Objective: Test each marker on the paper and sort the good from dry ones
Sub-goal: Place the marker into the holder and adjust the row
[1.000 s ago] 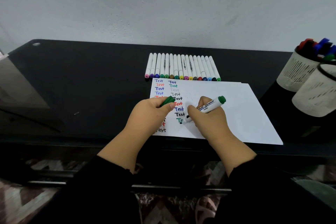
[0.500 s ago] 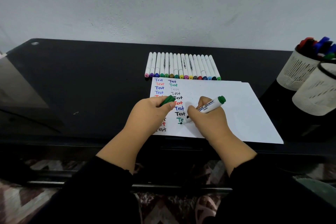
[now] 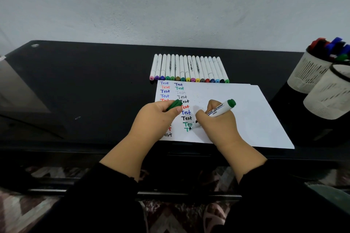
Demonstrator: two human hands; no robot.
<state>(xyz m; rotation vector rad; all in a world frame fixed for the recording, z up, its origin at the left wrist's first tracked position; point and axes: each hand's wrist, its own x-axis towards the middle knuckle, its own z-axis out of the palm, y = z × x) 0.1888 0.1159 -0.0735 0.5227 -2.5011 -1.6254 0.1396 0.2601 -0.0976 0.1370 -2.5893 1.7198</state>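
A white sheet of paper (image 3: 246,115) lies on the black table, with two columns of the word "Test" in blue, red, green and black. My right hand (image 3: 214,125) grips a white marker with a green end (image 3: 220,110), its tip touching the paper beside a fresh green "T" under a green "Test". My left hand (image 3: 157,117) rests on the paper's left part and holds the green cap (image 3: 173,105). A row of several white markers with coloured ends (image 3: 189,69) lies just behind the paper.
Two white mesh cups stand at the right edge: the far cup (image 3: 306,75) holds several red, blue, black and green markers, the near cup (image 3: 327,98) shows nothing inside. A small clip (image 3: 77,118) lies on the table (image 3: 85,81) left of the paper. A grey wall rises behind.
The marker tip has moved down one line. The green word above it has grown, and a new green "T" stands below it. My left hand has stayed put.
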